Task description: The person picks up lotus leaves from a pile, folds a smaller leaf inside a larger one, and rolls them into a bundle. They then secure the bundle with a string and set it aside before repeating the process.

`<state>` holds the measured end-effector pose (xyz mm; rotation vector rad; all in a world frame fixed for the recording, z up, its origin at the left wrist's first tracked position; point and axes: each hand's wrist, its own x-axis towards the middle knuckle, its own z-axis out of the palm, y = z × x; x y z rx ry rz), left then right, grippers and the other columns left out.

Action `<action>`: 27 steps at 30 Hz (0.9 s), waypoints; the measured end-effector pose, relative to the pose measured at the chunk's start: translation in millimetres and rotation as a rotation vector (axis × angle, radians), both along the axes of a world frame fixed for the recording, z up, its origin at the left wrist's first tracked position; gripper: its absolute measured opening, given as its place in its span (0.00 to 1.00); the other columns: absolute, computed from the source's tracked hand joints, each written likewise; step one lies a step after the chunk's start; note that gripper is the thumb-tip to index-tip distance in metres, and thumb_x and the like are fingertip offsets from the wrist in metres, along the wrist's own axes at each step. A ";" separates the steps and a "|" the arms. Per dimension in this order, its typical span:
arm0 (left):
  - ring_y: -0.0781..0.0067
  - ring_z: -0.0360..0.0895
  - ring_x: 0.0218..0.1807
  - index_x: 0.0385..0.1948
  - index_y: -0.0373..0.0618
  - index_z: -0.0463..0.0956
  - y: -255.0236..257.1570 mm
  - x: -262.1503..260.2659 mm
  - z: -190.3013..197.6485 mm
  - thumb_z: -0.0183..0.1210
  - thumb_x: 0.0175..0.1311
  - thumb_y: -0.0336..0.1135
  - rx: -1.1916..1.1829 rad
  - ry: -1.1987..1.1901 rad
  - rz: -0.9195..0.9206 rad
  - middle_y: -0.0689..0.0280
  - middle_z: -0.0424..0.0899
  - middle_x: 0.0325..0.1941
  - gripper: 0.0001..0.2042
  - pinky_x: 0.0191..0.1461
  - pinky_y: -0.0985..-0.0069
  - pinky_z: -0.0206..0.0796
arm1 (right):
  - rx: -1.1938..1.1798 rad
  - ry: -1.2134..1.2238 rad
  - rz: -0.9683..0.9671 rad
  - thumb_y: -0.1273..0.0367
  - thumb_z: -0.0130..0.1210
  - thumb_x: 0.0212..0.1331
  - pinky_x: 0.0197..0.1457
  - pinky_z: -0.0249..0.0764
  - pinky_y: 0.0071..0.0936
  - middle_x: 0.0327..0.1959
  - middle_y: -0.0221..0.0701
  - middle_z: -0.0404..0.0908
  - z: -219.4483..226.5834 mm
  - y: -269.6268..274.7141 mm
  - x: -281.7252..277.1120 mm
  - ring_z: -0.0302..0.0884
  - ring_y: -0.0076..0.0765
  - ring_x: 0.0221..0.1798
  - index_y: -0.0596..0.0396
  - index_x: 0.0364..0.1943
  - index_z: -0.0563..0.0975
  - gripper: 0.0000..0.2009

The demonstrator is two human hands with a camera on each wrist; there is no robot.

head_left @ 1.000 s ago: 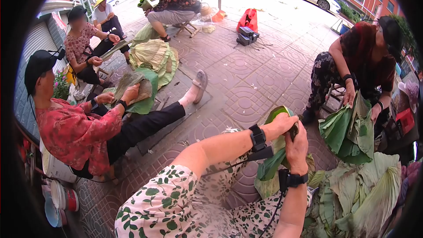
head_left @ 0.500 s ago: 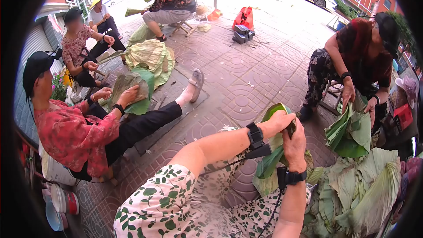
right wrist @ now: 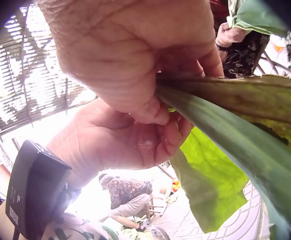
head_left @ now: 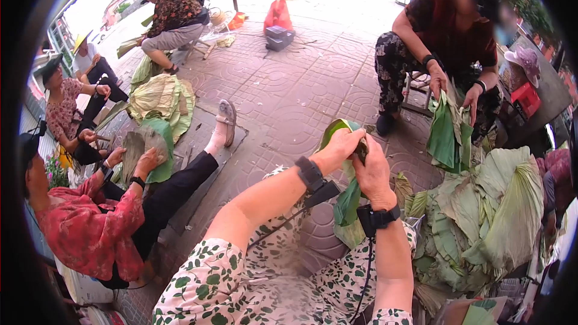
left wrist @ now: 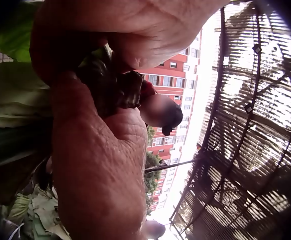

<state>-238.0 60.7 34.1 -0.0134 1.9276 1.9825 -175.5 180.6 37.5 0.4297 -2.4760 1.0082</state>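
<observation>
My left hand (head_left: 341,149) and right hand (head_left: 373,173) meet in front of my knees, both gripping a folded bundle of large green leaves (head_left: 347,203), which look like lotus leaves. Below the right hand the leaves hang down; a bright yellow-green edge (head_left: 338,126) curves up behind the left. In the right wrist view, my right hand (right wrist: 135,55) pinches the gathered leaf ends, and the left fingers (right wrist: 173,135) curl in just beneath. Between the hands, the left wrist view shows a dark, crumpled leaf end (left wrist: 129,90).
A heap of wilted leaves (head_left: 481,216) lies at my right. Opposite, a seated person (head_left: 451,42) handles green leaves (head_left: 448,135). At left, a person in a red shirt (head_left: 90,235) holds leaves, one leg stretched out. Further off sit a red bag (head_left: 279,15) and grey boxes (head_left: 280,38).
The head view has swung right, so the surroundings shift left. My hands keep their hold on the leaves. The person opposite has drawn their spread leaves into a narrower bunch.
</observation>
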 end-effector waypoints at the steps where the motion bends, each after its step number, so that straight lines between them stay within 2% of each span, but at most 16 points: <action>1: 0.75 0.75 0.31 0.37 0.39 0.74 0.3 1.7 2.8 0.48 0.64 0.46 0.005 -0.004 0.000 0.66 0.77 0.30 0.17 0.34 0.75 0.70 | 0.007 -0.007 -0.007 0.74 0.56 0.48 0.48 0.69 0.39 0.43 0.43 0.72 0.2 0.7 -0.1 0.71 0.50 0.47 0.61 0.55 0.64 0.26; 3: 0.73 0.75 0.33 0.37 0.39 0.73 -0.6 2.6 4.7 0.48 0.64 0.45 0.012 -0.021 -0.001 0.65 0.76 0.32 0.16 0.36 0.73 0.71 | 0.009 -0.010 -0.034 0.73 0.56 0.48 0.47 0.70 0.40 0.43 0.43 0.72 -2.4 -0.2 -1.7 0.71 0.50 0.47 0.59 0.54 0.65 0.25; 4: 0.73 0.75 0.33 0.37 0.40 0.73 1.2 3.9 5.7 0.49 0.63 0.45 0.018 -0.027 0.026 0.65 0.76 0.32 0.16 0.37 0.72 0.71 | 0.019 -0.097 -0.040 0.73 0.57 0.50 0.52 0.68 0.37 0.48 0.46 0.71 3.8 0.2 1.4 0.70 0.52 0.51 0.60 0.56 0.64 0.26; 9: 0.75 0.75 0.31 0.35 0.43 0.72 0.7 12.4 18.7 0.49 0.63 0.45 0.049 -0.055 0.031 0.66 0.76 0.31 0.13 0.35 0.75 0.70 | 0.022 -0.119 -0.048 0.74 0.58 0.46 0.51 0.69 0.38 0.46 0.45 0.71 5.7 -0.1 2.7 0.70 0.53 0.49 0.61 0.56 0.63 0.29; 13: 0.76 0.75 0.30 0.34 0.45 0.73 1.3 4.8 8.0 0.49 0.64 0.45 0.023 -0.060 0.048 0.68 0.77 0.30 0.13 0.33 0.76 0.69 | 0.019 -0.112 -0.048 0.75 0.59 0.42 0.51 0.69 0.38 0.46 0.45 0.71 3.7 0.4 2.6 0.70 0.52 0.50 0.61 0.56 0.63 0.31; 20: 0.76 0.74 0.31 0.35 0.44 0.73 0.7 8.4 11.4 0.49 0.64 0.45 0.034 -0.046 0.030 0.68 0.77 0.31 0.13 0.34 0.75 0.69 | -0.002 -0.088 -0.029 0.76 0.59 0.43 0.51 0.69 0.39 0.46 0.46 0.71 1.9 1.7 3.5 0.70 0.52 0.50 0.61 0.57 0.62 0.31; 22: 0.76 0.74 0.32 0.35 0.44 0.73 1.1 9.1 11.7 0.49 0.64 0.45 0.036 -0.033 0.033 0.68 0.76 0.31 0.14 0.34 0.75 0.69 | 0.001 -0.010 -0.034 0.72 0.57 0.47 0.45 0.69 0.41 0.42 0.43 0.72 -0.9 2.1 2.6 0.71 0.52 0.44 0.60 0.55 0.64 0.27; 26: 0.76 0.74 0.32 0.36 0.44 0.73 2.0 10.0 13.8 0.50 0.63 0.46 0.041 -0.035 0.037 0.68 0.76 0.31 0.14 0.35 0.75 0.69 | -0.001 -0.011 -0.030 0.73 0.57 0.47 0.44 0.69 0.41 0.41 0.44 0.72 0.1 2.1 2.0 0.71 0.52 0.44 0.60 0.55 0.64 0.27; 27: 0.76 0.74 0.32 0.36 0.44 0.73 2.6 9.4 13.1 0.50 0.63 0.46 0.042 -0.039 0.042 0.68 0.76 0.31 0.14 0.35 0.75 0.69 | 0.002 -0.052 -0.032 0.74 0.57 0.45 0.48 0.69 0.40 0.44 0.45 0.71 1.5 2.1 2.5 0.70 0.52 0.47 0.60 0.56 0.63 0.29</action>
